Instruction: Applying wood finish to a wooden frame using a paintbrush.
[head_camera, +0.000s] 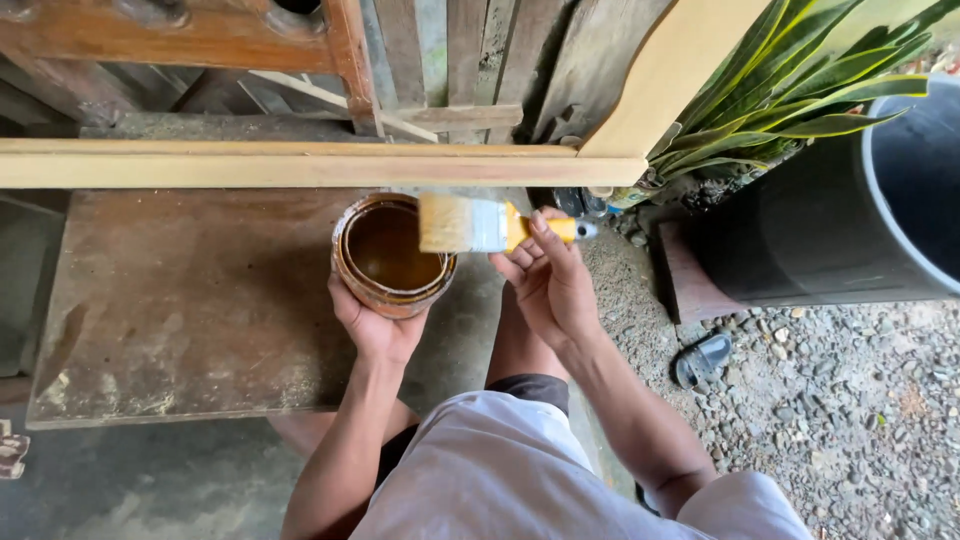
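Right grip (548, 272) around raised paintbrush (478, 224)

Two hands: the left hand (375, 325) and the right hand (548, 280). One open tin (390, 258) of brown liquid, one paintbrush (480, 225), one pale wooden rail (300, 163), one potted plant (800, 90) far right, one black barrel (880, 200), one sandal (703, 358).

backyard woodworking spot: gravel (850, 400), planks (300, 163)
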